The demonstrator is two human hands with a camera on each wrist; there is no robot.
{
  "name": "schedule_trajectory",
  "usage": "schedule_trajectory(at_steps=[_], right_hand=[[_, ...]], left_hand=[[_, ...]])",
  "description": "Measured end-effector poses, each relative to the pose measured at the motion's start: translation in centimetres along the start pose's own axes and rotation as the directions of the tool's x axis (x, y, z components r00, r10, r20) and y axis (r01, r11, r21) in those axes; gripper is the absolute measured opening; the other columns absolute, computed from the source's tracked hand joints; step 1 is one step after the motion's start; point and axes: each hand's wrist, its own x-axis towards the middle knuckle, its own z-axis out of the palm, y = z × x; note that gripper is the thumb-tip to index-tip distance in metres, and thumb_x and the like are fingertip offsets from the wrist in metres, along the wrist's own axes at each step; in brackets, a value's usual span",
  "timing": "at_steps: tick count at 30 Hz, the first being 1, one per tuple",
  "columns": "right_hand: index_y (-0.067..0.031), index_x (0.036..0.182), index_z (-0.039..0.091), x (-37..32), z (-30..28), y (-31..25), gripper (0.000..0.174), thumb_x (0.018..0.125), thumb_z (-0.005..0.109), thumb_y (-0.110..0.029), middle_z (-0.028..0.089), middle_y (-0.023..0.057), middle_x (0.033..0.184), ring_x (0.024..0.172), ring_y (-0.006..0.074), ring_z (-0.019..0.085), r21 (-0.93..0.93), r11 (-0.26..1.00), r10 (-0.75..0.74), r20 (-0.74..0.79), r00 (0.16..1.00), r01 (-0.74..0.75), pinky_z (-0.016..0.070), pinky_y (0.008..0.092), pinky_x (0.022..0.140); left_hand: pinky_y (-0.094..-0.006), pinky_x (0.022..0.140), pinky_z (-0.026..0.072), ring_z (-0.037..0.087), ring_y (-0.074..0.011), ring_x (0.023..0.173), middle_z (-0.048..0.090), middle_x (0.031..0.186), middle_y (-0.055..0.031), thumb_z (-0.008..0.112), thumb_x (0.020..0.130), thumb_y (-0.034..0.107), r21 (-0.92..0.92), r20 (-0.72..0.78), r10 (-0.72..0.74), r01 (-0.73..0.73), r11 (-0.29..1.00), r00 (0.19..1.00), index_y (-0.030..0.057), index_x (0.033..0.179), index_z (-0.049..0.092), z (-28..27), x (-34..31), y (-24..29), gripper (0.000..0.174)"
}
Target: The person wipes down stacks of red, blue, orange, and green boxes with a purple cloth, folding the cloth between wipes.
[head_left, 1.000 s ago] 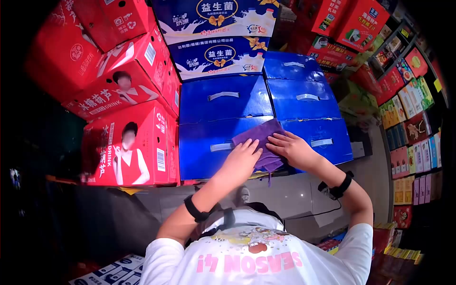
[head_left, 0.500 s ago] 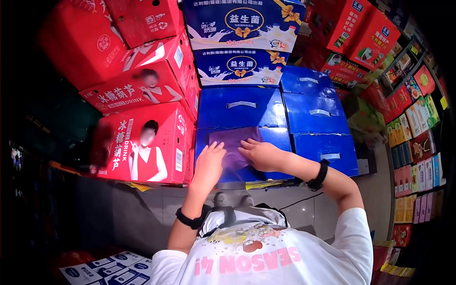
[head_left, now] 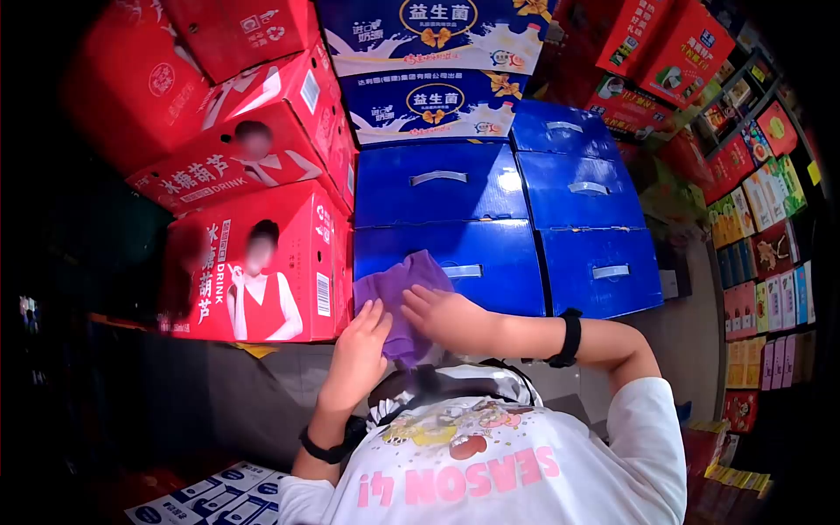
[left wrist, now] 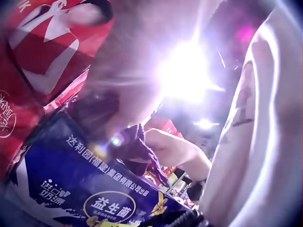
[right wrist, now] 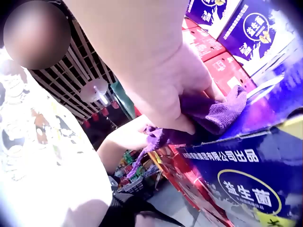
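Observation:
A purple cloth (head_left: 407,276) lies over the front left part of a blue box (head_left: 503,245) and droops past its front edge. My left hand (head_left: 354,350) touches the cloth's left side near that edge, fingers extended. Resting on the cloth from the right is my right hand (head_left: 451,322), its fingers pointing left. In the right wrist view, bunched purple cloth (right wrist: 222,113) lies under and beside the fingers of my right hand (right wrist: 161,90). Glare and shadow blur much of the left wrist view, where the cloth (left wrist: 139,146) hangs beside my right hand (left wrist: 175,147).
Red drink cartons (head_left: 249,262) are stacked directly left of the blue boxes. Behind stand blue and white cartons (head_left: 437,105). More blue boxes with handles (head_left: 599,271) adjoin on the right, and shelves of packaged goods (head_left: 766,254) line the far right.
Both hands and the cloth have moved left across the blue boxes, then closer to the body at the front edge. The cloth now hangs lower over that edge.

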Motion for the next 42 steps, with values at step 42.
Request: schedule_trajectory(at_steps=[42], right_hand=[[-0.0055,0.127,0.049,1.3,0.8,3.9,0.055,0.072,0.058,-0.009,0.045,0.0174,0.132,0.116,0.043,0.046,0.014,0.918,0.396,0.038,0.917,-0.397,0.0475,0.0415,0.089]], left_hand=[[-0.0393,0.098,0.0389,0.048,-0.0341,0.119,0.049,0.126,-0.0239,0.045,0.082,0.007,0.259,-0.211,-0.054,0.109,0.96,0.976,-0.005,0.117,0.053,4.4,6.5,-0.2,0.037]])
